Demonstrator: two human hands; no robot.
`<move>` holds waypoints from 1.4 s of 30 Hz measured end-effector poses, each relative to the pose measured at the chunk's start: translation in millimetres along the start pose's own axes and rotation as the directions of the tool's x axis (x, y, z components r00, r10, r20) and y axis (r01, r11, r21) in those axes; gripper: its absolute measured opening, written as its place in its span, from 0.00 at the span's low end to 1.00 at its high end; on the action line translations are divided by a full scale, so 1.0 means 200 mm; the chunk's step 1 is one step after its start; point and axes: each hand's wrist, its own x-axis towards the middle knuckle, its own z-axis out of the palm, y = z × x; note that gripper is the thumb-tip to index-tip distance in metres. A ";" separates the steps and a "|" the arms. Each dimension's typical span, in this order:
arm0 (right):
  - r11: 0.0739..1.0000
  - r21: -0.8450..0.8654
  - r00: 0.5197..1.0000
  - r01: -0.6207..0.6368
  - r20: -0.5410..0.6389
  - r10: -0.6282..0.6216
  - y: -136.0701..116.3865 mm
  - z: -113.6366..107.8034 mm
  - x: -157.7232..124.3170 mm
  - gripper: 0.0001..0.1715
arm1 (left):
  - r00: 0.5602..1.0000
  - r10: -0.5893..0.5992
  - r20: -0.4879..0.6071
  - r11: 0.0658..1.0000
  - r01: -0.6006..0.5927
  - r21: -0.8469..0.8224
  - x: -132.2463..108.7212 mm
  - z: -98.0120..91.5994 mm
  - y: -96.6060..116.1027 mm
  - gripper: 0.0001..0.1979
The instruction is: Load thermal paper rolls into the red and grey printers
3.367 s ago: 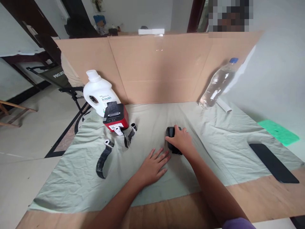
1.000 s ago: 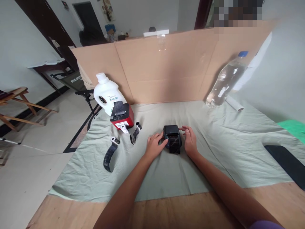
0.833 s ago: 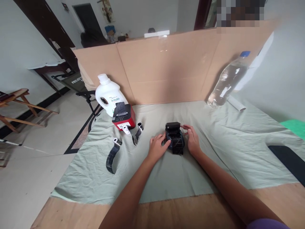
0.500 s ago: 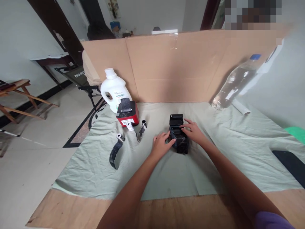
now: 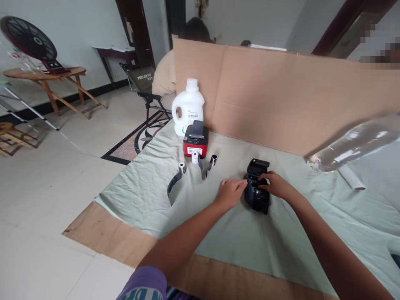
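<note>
A small black printer (image 5: pixel 256 196) with its lid (image 5: pixel 257 166) flipped up stands on the pale green cloth (image 5: pixel 156 191). My left hand (image 5: pixel 230 192) rests against its left side, fingers curled onto the casing. From the right, my right hand (image 5: pixel 275 185) reaches over the open top, its fingertips down inside the compartment. A red and black printer (image 5: pixel 195 141) sits further back left, with two small paper rolls (image 5: pixel 195 157) and dark curled paper strips (image 5: pixel 173 188) in front of it.
A white detergent jug (image 5: pixel 188 109) stands behind the red printer against a cardboard screen (image 5: pixel 281 91). A clear plastic bottle (image 5: pixel 356 143) and a white tube (image 5: pixel 351 178) lie at the right. Left of the cloth: tiled floor, a folding chair (image 5: pixel 143 85), a wooden table (image 5: pixel 46 79).
The black printer's lid has been flipped up. My right hand moved from its right side onto the open top. The view swung left; the phone and green pad left the frame.
</note>
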 end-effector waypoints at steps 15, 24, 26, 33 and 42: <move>0.698 0.657 0.956 0.286 -0.250 -0.156 -0.70 -0.38 -0.10 0.24 | 0.915 0.378 -0.140 0.923 -0.384 -0.019 0.08 -0.60 0.26 0.16; 0.509 0.804 0.951 0.309 -0.275 -0.143 -0.94 -0.36 -0.03 0.26 | 0.933 0.355 -0.062 0.934 -0.356 -0.012 0.01 -0.93 0.23 0.23; 0.501 0.794 0.930 0.345 -0.361 -0.068 -0.96 -0.30 -0.03 0.26 | 0.943 0.299 -0.142 0.954 -0.300 0.015 0.01 -1.00 0.18 0.23; 0.605 0.725 0.913 0.328 -0.407 -0.007 -0.90 0.12 -0.20 0.15 | 0.791 0.008 -0.612 0.998 0.036 0.059 -0.11 -1.29 -0.21 0.16; 0.706 0.609 0.924 0.361 -0.338 -0.181 -0.81 0.41 -0.34 0.11 | 0.713 -0.243 -0.658 0.874 0.455 0.170 -0.35 -1.12 -0.57 0.14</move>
